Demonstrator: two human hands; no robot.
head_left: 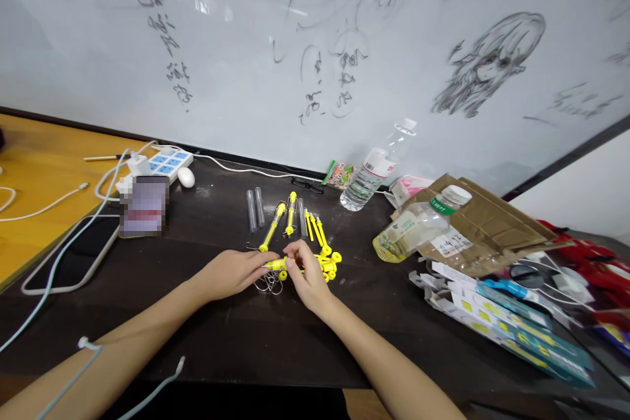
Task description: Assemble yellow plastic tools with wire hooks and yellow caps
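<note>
Over the dark table, my left hand [237,270] is closed around a yellow part [274,265] that looks like a piece of a tube spring scale. The fingertips of my right hand [309,275] pinch its other end; the exact grip is partly hidden. Below my fingers lies a tangle of metal wire hooks [270,285]. Just beyond are two assembled spring scales, one tilted [272,228] and one more upright [291,213]. Clear tubes [251,211] lie to their left, and another clear tube [302,218] to their right. Thin yellow rods [315,228] and yellow end caps [331,266] are gathered beside my right hand.
A whiteboard [221,65] stands behind the table. Phones [73,256], cables and a power strip [167,163] sit left. Toward the right are a water bottle [367,177], a drink bottle [418,226], flattened cardboard [497,223] and an open box [512,325]. A snack packet [339,174] lies behind.
</note>
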